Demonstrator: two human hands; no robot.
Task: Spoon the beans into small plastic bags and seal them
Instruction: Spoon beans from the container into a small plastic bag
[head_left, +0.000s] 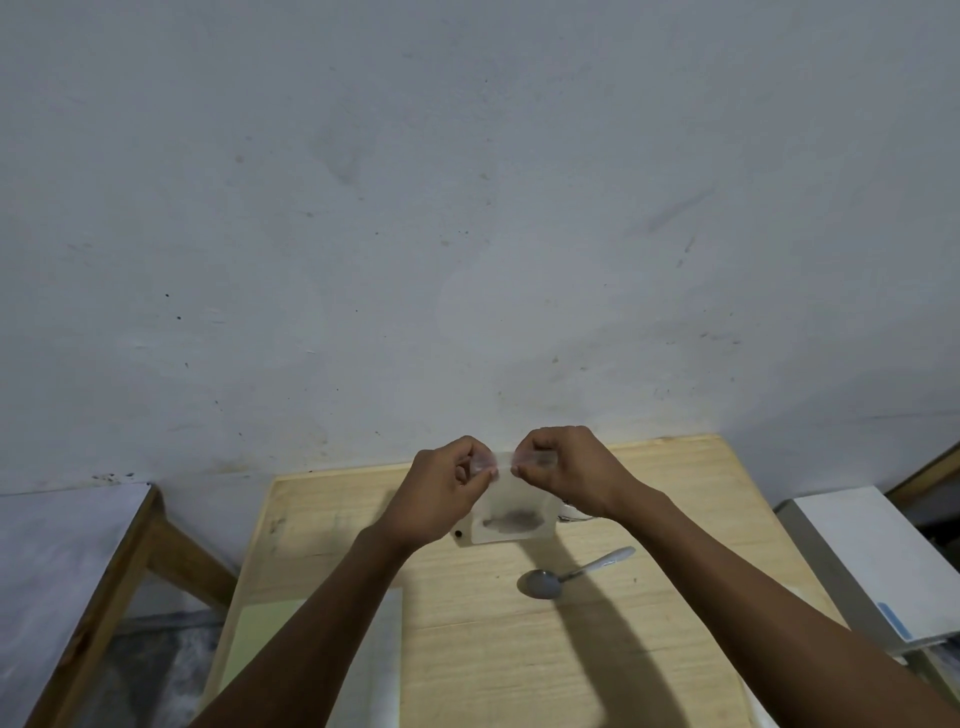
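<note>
Head view: the left hand (444, 491) and the right hand (566, 470) are raised above the far part of the light wooden table (519, 665), each pinching one top corner of a small clear plastic bag (511, 501) between thumb and curled fingers. The bag hangs upright between the hands, its top edge stretched across the gap between them. A small dark heap of beans (511, 519) sits low in the bag; blur prevents individual beans from being resolved, and it cannot be told whether the closure strip is already partly mated. A metal spoon (571, 571) lies on the table near the bag, apart from both hands, bowl toward the person. A white box-like object (470, 535) stands behind the bag's lower edge, and a pale green sheet (260, 639) lies at the table's near left. The step in hand appears to be sealing. To perform it well: keep the top edge taut and level, align both strips, press from one corner across to the other, and keep the beans well below the closure line. Expel excess air before the final pinch.
</note>
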